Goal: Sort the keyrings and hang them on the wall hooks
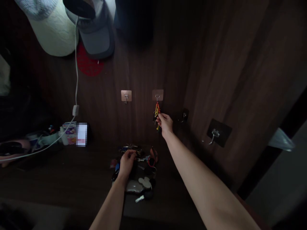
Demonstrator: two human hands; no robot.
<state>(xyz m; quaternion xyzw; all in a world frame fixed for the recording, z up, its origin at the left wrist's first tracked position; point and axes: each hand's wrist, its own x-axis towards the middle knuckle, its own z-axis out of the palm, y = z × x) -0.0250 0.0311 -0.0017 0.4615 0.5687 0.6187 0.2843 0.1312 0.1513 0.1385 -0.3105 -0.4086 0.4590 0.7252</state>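
Head camera looks down on two bare arms reaching toward a dark wood-grain wall (pixel 141 67). The right hand (pixel 165 124) is raised, with thumb and fingers pinched together on a bunch of keys (pixel 156 115). That bunch hangs upright from a metal hook (pixel 157 97), its long axis running straight down, with red and yellow tags among the keys. One copper-coloured adhesive hook plate (pixel 157 95) carries that hook, and a second plate (pixel 126 95) sits to the left of the right hand, its hook bare. Two dark hook plates (pixel 218 132) (pixel 184 115) lie to the right of that hand, both bare too: four plates in all.

Below, the left hand (pixel 128 163) is curled down over a heap of keys (pixel 130 149) on a dark wooden surface (pixel 72 182); whether it grips one, I cannot tell. Just beyond its heel lies one silver mouse-eared key fob (pixel 137 186), and below that a car key (pixel 144 195) with its pale blade pointing down-left. A red loop strap (pixel 153 158) lies right of the left hand. Far up and left of both hands hang two caps (pixel 51 28) (pixel 96 35).
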